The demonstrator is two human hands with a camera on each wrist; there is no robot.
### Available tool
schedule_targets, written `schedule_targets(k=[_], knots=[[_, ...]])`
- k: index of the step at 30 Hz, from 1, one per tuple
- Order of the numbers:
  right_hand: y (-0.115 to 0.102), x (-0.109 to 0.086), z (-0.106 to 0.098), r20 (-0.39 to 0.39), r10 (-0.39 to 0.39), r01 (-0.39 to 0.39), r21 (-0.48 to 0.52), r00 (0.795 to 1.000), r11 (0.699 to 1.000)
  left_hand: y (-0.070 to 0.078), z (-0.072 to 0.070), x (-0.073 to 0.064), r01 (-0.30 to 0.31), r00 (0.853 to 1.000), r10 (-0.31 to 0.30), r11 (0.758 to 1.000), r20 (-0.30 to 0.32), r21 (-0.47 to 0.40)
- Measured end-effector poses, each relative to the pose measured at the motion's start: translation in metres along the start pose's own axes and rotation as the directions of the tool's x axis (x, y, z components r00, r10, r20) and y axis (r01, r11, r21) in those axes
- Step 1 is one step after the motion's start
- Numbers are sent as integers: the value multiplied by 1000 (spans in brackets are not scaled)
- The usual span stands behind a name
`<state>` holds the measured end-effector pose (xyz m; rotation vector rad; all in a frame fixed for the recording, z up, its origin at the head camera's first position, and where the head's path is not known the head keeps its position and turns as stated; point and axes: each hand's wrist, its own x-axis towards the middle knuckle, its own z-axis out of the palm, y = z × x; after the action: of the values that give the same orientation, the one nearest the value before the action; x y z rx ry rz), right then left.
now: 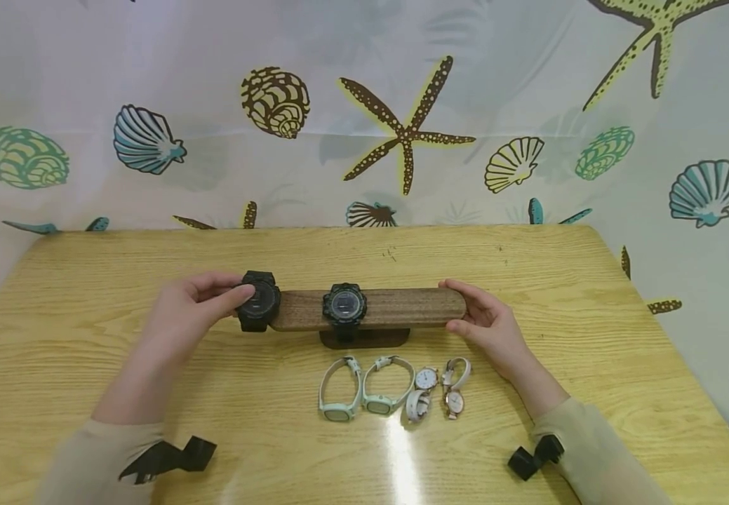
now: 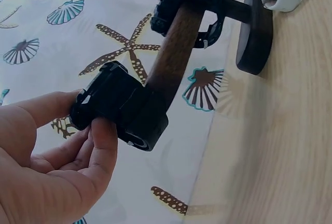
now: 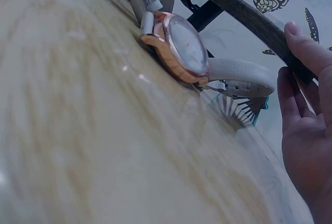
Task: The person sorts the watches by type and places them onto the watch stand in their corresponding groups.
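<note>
A wooden watch stand has a long horizontal bar on a dark base. My left hand pinches a black digital watch by its case, thumb on the front, at the bar's left end. In the left wrist view, the watch's closed strap overlaps the tip of the bar. Further along the bar, a second black digital watch is strapped near the middle. At the opposite end, my right hand grips the bar between thumb and fingers.
In front of the stand lie two pale green watches and two white-strapped watches with rose-gold cases, close together. They rest on a wood-grain table. Behind it hangs a white cloth printed with shells and starfish.
</note>
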<state>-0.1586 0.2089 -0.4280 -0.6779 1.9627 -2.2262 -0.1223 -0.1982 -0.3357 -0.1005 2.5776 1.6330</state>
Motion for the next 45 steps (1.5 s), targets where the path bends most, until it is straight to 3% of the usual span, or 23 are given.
schedule_targets(k=[13, 18, 24, 27, 29, 32, 36, 41, 45], knots=[[0, 0, -1, 7, -8, 8, 8, 1000, 1000, -13, 11, 8, 9, 999, -3, 994, 53, -112], [1, 0, 0, 8, -2, 2, 7, 1000, 1000, -13, 13, 8, 10, 998, -3, 993, 64, -117], [1, 0, 0, 8, 1, -1, 5, 1000, 1000, -12, 4, 5, -7, 984, 6, 1000, 176, 4], [1, 0, 0, 2, 4, -4, 4, 1000, 1000, -8, -1, 2, -52, 973, 40, 998, 229, 46], [1, 0, -1, -1, 4, -4, 4, 1000, 1000, -6, -1, 2, -116, 967, 96, 991, 235, 73], [1, -1, -1, -4, 4, -4, 7, 1000, 1000, -5, 2, 2, -247, 950, 220, 963, 220, 104], [1, -1, 0, -3, 3, -3, 5, 1000, 1000, -6, 6, 3, -390, 914, 361, 907, 186, 155], [0, -1, 0, 1, 2, -2, 5, 1000, 1000, -7, 10, 3, -461, 887, 437, 843, 148, 277], [0, 0, -1, 5, -2, 2, 4, 1000, 1000, -7, 15, 3, -475, 879, 457, 820, 135, 319]])
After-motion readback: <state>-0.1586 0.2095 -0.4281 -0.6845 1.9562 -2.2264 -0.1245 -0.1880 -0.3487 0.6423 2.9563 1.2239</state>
